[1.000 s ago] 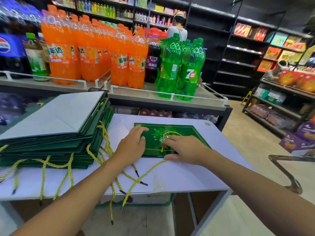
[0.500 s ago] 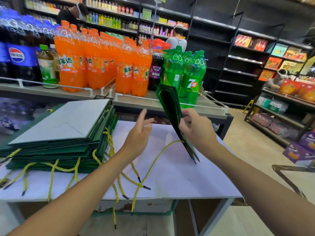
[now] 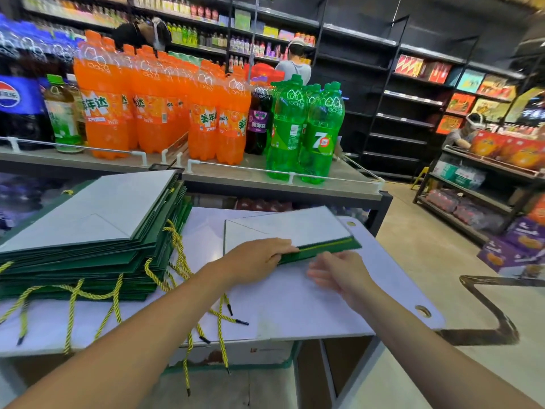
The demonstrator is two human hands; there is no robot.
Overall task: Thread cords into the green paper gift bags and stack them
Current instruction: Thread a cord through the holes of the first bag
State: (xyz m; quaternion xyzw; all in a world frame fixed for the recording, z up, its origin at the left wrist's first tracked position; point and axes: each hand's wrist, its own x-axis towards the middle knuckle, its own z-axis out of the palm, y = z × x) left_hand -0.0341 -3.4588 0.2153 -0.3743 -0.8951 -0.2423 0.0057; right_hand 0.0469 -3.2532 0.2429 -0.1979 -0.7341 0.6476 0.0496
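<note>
You've flipped the green bag [image 3: 292, 231] white side up, flat mid-table right of the stack [image 3: 88, 231]. Left hand [image 3: 256, 261] pinches its near edge; right hand [image 3: 339, 273] hovers open, empty (second cord next, probably).

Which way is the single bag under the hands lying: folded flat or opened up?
Folded flat: the bag lies grey side up on the white board.

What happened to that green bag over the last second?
The green bag, which lay printed side up, was lifted on edge by the right hand and flipped; it now lies pale side up. The left hand now grips its near edge, and the right hand has let go. The stack of bags and loose cords stayed put.
</note>
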